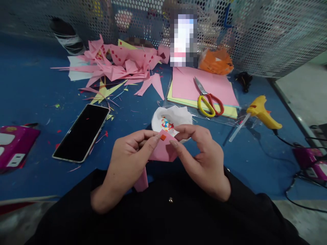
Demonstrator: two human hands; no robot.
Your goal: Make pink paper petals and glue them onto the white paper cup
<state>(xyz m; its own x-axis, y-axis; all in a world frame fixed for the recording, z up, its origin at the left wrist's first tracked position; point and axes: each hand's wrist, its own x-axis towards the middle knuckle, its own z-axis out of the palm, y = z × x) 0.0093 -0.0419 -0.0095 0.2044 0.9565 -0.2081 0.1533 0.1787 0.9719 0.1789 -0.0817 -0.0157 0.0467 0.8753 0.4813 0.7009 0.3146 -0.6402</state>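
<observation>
Between my two hands is a folded piece of pink paper (165, 151) with a small orange-red square on its upper part. My left hand (130, 163) pinches its left side, thumb on top near the square. On the right edge, the thumb and bent fingers of my right hand (200, 158) grip the same paper. A strip of the pink paper hangs below my left hand. Just beyond my fingers sits a white paper-lined bowl (158, 117) with tiny coloured paper bits (167, 123) in it; my hands hide its near side.
Scissors (208, 98) lie on pink and yellow sheets (184, 85). Right of them is a yellow glue gun (264, 112) with its cord. A phone (83, 132) lies left, below pink paper scraps (125, 64). An orange bundle (216, 62) stands against the perforated metal panel (150, 20).
</observation>
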